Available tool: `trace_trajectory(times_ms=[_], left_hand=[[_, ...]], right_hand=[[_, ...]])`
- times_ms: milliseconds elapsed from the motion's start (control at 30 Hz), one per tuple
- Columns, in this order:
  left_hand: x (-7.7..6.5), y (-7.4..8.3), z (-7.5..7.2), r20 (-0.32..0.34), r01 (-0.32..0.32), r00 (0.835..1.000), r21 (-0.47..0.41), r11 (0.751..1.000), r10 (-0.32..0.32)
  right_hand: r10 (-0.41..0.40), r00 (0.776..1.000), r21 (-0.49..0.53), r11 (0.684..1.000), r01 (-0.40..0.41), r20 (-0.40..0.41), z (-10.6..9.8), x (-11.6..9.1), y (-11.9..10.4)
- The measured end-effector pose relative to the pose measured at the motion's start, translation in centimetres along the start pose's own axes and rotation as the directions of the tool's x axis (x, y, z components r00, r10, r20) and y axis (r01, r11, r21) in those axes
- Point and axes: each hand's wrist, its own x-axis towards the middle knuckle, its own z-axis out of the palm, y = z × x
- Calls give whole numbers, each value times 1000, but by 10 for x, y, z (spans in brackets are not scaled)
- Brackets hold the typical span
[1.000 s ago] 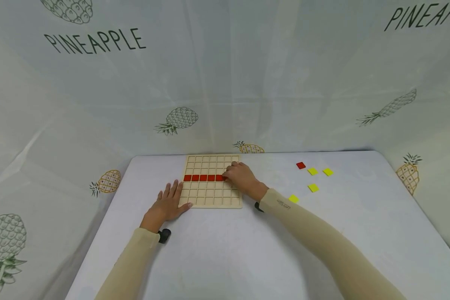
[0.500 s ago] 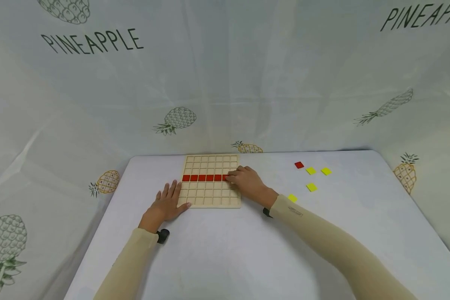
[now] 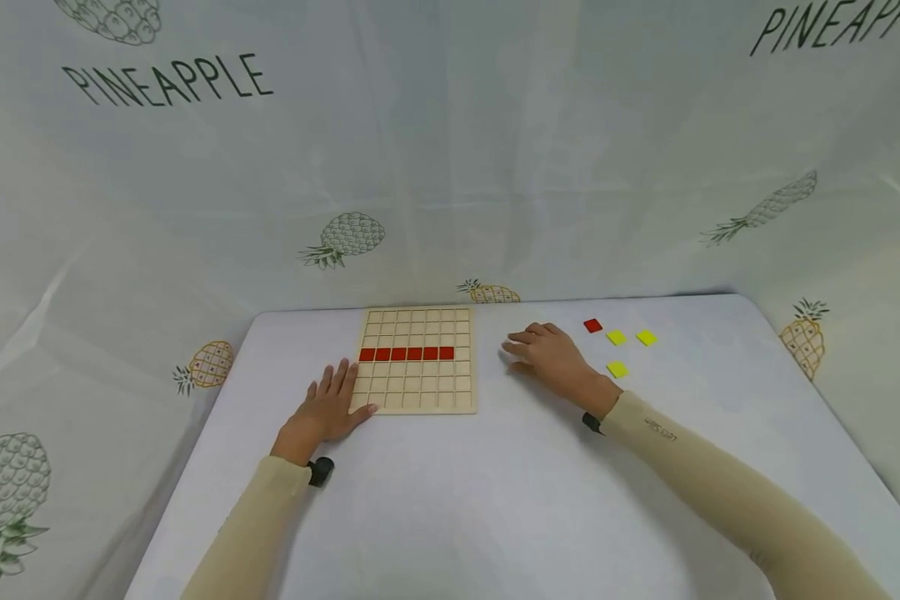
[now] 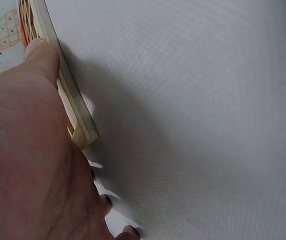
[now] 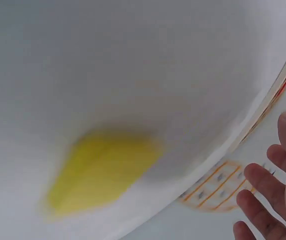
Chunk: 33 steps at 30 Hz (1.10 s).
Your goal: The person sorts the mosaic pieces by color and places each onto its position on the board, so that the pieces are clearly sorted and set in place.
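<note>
A square wooden grid board [image 3: 415, 393] lies near the back of the table, with several red tiles [image 3: 398, 354] side by side in one row from its left edge. My left hand [image 3: 322, 414] rests spread at the board's left front corner; in the left wrist view its thumb [image 4: 44, 60] lies over the board's edge [image 4: 78, 107]. To the right of the board, my right hand [image 3: 558, 358] is over the table, fingers loosely extended and holding nothing. The right wrist view shows a blurred yellow tile [image 5: 103, 175] apart from that hand's fingers [image 5: 263, 182].
Beyond my right hand lie a loose red tile [image 3: 592, 326] and several yellow tiles [image 3: 647, 337]. The white table [image 3: 450, 500] ends at the back against a hanging cloth [image 3: 420, 167] printed with pineapples. My right sleeve [image 3: 720, 475] crosses the table's right side.
My right hand has let go of a red tile at the right end of the row and moved right, off the board. A yellow tile is now hidden by the right arm. My left hand stays put.
</note>
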Motion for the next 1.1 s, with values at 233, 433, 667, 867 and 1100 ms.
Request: trace_trajectory(times_ms=[233, 433, 667, 867, 1100], left_hand=[[10, -14, 15, -31, -21, 999, 30, 999, 22], [6, -10, 10, -22, -23, 999, 1, 1000, 23], [-2, 1, -2, 4, -7, 1000, -6, 1000, 7], [-2, 1, -1, 8, -4, 1000, 1, 1000, 4], [-4, 3, -2, -1, -3, 1000, -5, 1000, 3]], right_hand=[[3, 999, -92, 996, -7, -36, -3, -28, 43], [-1, 999, -135, 991, -4, -36, -7, -46, 74], [17, 1000, -129, 992, -19, -20, -8, -56, 99], [34, 999, -125, 992, -33, 5, -4, -57, 111], [75, 996, -121, 990, -69, 46, -5, -55, 118]])
